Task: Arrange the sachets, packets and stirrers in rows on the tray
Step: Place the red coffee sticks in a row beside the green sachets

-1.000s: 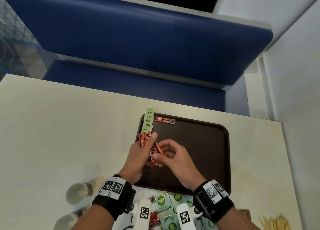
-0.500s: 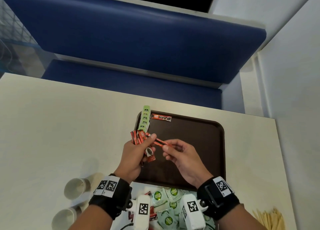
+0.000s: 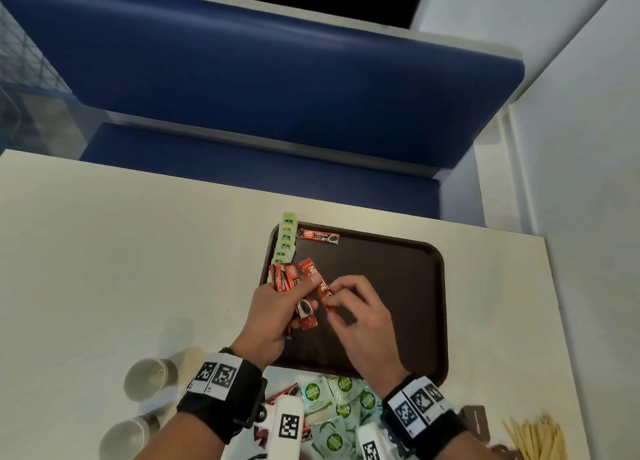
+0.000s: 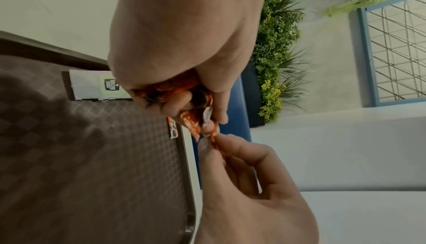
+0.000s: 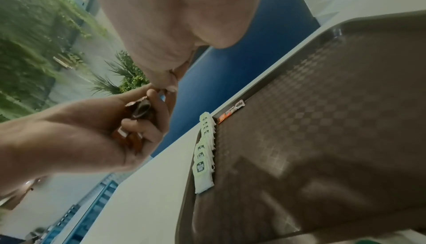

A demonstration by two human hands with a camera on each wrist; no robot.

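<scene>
A cream table [image 3: 104, 251] fills the lower frame; on it, right of centre, lies the dark brown tray [image 3: 398, 303]; along the tray's left edge runs a row of green sachets [image 3: 285, 239], and a single red packet [image 3: 318, 236] lies at its upper left; above the tray, the left hand [image 3: 273, 315] is curled round a bunch of red packets [image 3: 289, 277]; the right hand [image 3: 360, 315] pinches what seems to be one packet's end [image 3: 327, 295]; wooden stirrers [image 3: 536, 439] sit at lower right.
</scene>
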